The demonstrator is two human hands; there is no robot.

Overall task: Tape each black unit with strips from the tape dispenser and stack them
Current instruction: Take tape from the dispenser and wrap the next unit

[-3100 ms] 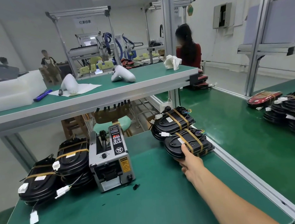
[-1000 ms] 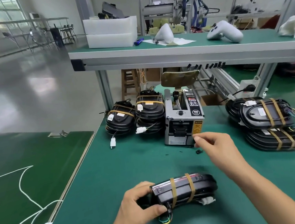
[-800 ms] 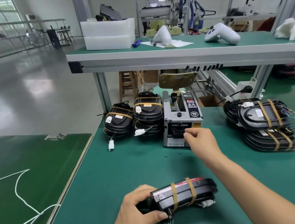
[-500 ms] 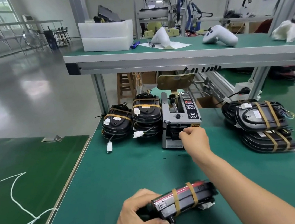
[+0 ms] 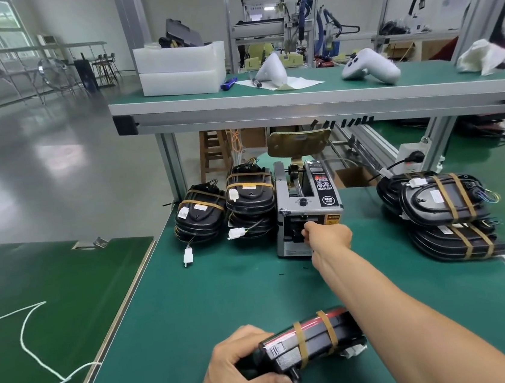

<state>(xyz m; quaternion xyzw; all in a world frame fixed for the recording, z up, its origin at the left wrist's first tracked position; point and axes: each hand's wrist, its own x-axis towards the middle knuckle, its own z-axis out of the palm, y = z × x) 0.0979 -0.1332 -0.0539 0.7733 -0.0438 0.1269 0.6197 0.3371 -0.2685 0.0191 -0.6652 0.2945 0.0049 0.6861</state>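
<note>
On the green bench near me lies a black unit with a red edge and two tan tape bands. My left hand grips its left end, where coloured wires stick out. My right hand reaches out to the grey tape dispenser, thumb and fingers pinching at its front outlet. The tape strip itself is hidden behind the fingers. Taped units stand stacked left of the dispenser. More taped units are stacked at the right edge.
An upper shelf overhangs the back of the bench, carrying white foam boxes and white plastic parts. A white connector dangles from the left stack. A lower green table with a white cord lies to the left.
My right hand moved forward from the bench in front of the dispenser up to its outlet. The left hand kept hold of the unit and tilted it slightly.
</note>
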